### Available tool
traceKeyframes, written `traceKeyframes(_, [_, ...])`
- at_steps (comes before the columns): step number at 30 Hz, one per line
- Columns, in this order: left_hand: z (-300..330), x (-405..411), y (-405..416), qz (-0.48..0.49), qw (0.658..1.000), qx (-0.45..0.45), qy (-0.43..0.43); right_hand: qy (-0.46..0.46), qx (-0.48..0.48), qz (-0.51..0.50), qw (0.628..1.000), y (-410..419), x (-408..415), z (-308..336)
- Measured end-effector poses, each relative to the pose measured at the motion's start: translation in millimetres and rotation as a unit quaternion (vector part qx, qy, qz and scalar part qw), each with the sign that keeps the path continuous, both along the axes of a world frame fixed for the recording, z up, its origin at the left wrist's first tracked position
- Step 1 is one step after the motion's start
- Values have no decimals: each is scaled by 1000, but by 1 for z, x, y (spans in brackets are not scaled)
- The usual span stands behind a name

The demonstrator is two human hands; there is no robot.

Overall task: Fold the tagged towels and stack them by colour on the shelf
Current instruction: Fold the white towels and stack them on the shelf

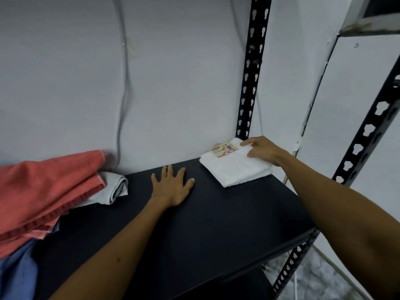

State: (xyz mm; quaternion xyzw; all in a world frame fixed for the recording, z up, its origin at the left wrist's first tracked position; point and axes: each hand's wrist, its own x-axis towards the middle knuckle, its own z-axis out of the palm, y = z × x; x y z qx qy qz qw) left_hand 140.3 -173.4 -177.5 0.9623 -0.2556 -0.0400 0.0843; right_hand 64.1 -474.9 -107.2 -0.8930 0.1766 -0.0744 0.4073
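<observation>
Shelf [194, 224], black and broad, carries everything; coral towels [43, 187] lie heaped at nine o'clock over a grey cloth [114, 187] and a blue one [17, 273]; white towel [233, 169], folded with its tag [225, 150] up, sits at two o'clock in the back corner, long axis running toward four; right hand [264, 152] rests on its far edge, fingers loosely curled, plainly nearer; left hand [171, 187] lies flat and spread on bare shelf, holding nothing.

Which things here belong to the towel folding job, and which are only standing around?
Job: folded white towel with paper tag, black shelf board, folded coral-red towels, pale grey folded cloth, blue cloth.

Around: black slotted metal upright, grey cable on the wall.
</observation>
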Motion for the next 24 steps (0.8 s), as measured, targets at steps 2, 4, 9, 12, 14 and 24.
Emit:
traceKeyframes(2, [-1,1,0,-1,1000,0,-6,-16,13,-22,1000,-1,0,-5])
traceKeyframes(4, [-2,2,-1,-1,1000,0,-11,-27,27,-44,998,0,1,-10])
traceKeyframes(9, [-3,2,-1,1,1000,-4,-15,-52,-40,-84,994,9,4,-31])
traceKeyframes(12, [-3,2,-1,3,1000,-6,-16,-55,-68,-78,993,13,7,-37])
traceKeyframes(14, [-2,2,-1,2,1000,-9,-14,-58,-80,-68,993,14,7,-37])
traceKeyframes(24, [8,-4,-18,35,993,-78,-80,-162,9,-80,984,17,-3,-45])
